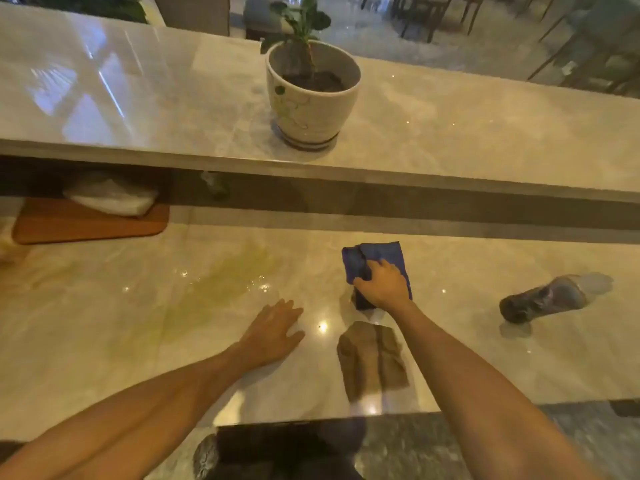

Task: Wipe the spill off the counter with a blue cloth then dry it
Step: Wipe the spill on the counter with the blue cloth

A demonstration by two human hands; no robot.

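Head view: right hand grip pressing blue cloth mid-desk; left hand flat, fingers spread; yellowish spill unwiped toward left edge, brown cloth unused — barely begun

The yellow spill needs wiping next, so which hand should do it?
The right hand, probably. It already presses on the blue cloth and only has to slide it left to the spill. The left hand lies flat, empty, beside the spill.

Both forearms are bare, without sleeves, watch or rings.
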